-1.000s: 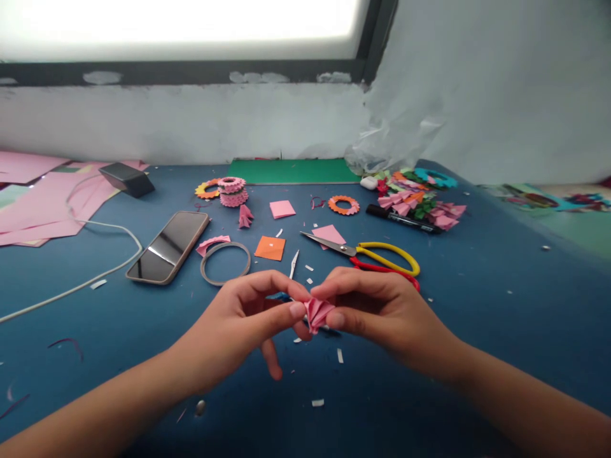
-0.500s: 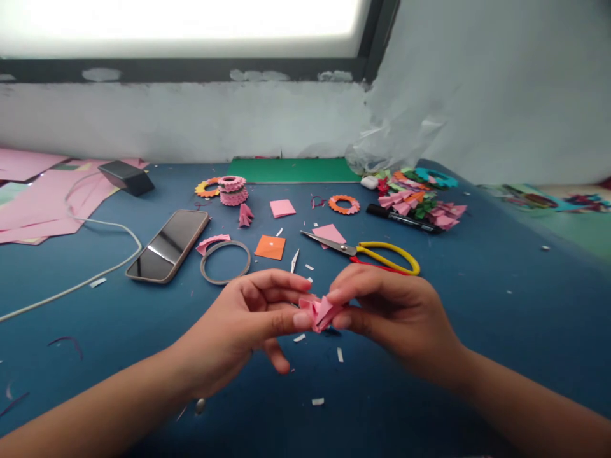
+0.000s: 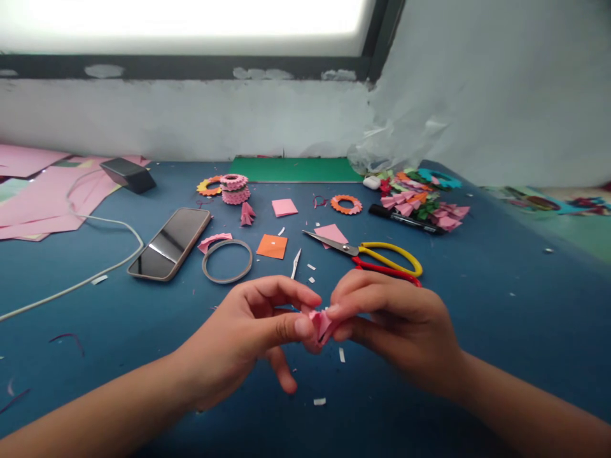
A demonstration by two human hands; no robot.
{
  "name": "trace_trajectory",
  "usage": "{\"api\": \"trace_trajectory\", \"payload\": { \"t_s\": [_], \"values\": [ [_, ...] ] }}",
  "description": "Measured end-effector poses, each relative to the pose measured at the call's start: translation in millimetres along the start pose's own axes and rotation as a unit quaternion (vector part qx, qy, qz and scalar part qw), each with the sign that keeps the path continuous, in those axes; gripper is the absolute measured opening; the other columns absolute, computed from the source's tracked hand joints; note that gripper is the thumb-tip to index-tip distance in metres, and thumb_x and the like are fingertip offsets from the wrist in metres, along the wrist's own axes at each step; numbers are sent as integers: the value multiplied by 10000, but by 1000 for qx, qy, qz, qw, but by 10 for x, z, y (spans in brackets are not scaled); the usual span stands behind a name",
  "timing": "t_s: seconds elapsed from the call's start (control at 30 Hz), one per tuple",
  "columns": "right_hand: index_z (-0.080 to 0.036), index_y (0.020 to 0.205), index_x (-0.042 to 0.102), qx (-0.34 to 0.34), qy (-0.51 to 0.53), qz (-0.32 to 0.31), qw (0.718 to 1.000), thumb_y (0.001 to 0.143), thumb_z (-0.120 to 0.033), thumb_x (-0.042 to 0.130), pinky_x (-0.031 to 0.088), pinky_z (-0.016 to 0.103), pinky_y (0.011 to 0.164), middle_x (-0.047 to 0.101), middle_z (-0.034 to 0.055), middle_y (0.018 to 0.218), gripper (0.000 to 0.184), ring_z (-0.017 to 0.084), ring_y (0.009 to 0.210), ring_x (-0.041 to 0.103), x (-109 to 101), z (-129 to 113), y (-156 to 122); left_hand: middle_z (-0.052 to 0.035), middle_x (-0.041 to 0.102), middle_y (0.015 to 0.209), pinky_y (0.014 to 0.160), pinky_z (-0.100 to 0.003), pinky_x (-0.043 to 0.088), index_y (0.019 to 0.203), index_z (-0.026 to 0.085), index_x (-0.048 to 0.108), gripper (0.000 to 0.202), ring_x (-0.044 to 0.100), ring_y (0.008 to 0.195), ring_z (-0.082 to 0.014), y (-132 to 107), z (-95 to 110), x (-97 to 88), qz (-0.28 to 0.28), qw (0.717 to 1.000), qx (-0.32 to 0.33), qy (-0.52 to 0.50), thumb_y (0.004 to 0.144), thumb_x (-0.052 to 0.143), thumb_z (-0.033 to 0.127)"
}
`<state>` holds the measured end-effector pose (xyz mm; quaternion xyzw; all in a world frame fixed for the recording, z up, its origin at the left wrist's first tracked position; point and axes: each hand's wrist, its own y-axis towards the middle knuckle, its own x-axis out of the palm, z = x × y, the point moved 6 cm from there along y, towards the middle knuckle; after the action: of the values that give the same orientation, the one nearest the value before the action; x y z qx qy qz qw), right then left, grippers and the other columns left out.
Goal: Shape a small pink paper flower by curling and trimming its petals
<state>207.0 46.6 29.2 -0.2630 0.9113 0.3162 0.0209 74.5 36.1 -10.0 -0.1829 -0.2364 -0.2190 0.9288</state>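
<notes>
Between my two hands is a small folded pink paper piece, raised above the blue table. My left hand pinches its left side with the thumb in front, the lower fingers loosely spread. From the other side my right hand grips it between thumb and index finger. Part of the piece is hidden by the fingertips. Just beyond my right hand lie scissors with yellow and red handles. A pink paper square is partly under their blades. Past my left hand are a grey ring and an orange paper square.
A phone and a white cable lie left, near a black block on pink sheets. Toothed paper rings, a black marker and a pile of folded papers sit farther back. White scraps are scattered about.
Both hands have shifted slightly down and right with the pink paper piece, which is turned a little and more covered by my fingers. The table items appear slightly shifted in view.
</notes>
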Motion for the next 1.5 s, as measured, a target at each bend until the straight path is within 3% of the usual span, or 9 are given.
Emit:
{"api": "trace_trajectory", "payload": {
  "t_s": [0.17, 0.33, 0.57, 0.73, 0.93, 1.27, 1.5],
  "values": [
    [-230, 937, 692, 8, 15, 6, 1000, 769, -39, 663, 522, 183, 630, 647, -10, 796, 256, 88, 721, 619, 0, 13, 6, 11, 668, 719, 396, -121, 548, 828, 209, 707, 174, 644, 633, -99, -8, -34, 32, -27, 999, -26, -13, 678, 767, 142],
    [-229, 961, 689, 1, 21, -7, 1000, 789, -38, 641, 524, 188, 633, 651, -1, 814, 261, 90, 726, 620, 12, 3, 0, 20, 661, 707, 376, -99, 533, 781, 190, 707, 99, 622, 601, -74, -21, -15, 40, -14, 1000, -23, -11, 716, 730, 118],
    [-257, 961, 703, 42, 79, -36, 995, 790, -64, 650, 523, 200, 642, 651, 0, 803, 263, 100, 741, 624, 50, 36, 17, 26, 669, 650, 374, -98, 528, 740, 176, 703, 93, 604, 550, -66, 4, -45, 29, -6, 999, -38, -18, 724, 708, 85],
    [-259, 912, 713, 101, 179, -34, 978, 781, -51, 658, 519, 177, 685, 657, -18, 802, 252, 79, 763, 622, 87, 133, 28, 21, 666, 651, 380, -98, 522, 722, 172, 710, 62, 606, 572, -76, 3, -30, 22, 4, 1000, -29, -8, 714, 721, 111],
    [-243, 927, 709, 155, 276, -82, 945, 820, -43, 609, 530, 174, 728, 668, -14, 861, 248, 73, 803, 651, 166, 191, 17, 19, 681, 648, 389, -95, 520, 709, 174, 717, 78, 622, 601, -86, -13, -19, 21, 16, 1000, -25, 3, 703, 726, 97],
    [-249, 925, 706, 117, 81, -76, 987, 790, -80, 652, 513, 203, 661, 664, 3, 840, 222, 100, 756, 627, 83, 95, 42, 9, 694, 635, 396, -95, 501, 704, 183, 733, 66, 634, 600, -103, -14, -17, -37, 39, 997, -31, 58, 678, 745, 124],
    [-210, 817, 627, 200, -41, -35, 978, 794, -165, 639, 487, 221, 651, 628, -4, 763, 52, 119, 720, 585, 74, 164, -29, -27, 701, 657, 436, -137, 521, 739, 167, 752, 72, 647, 624, -138, -14, 49, -83, 89, 984, -13, 156, 671, 752, 191]
  ]
}}
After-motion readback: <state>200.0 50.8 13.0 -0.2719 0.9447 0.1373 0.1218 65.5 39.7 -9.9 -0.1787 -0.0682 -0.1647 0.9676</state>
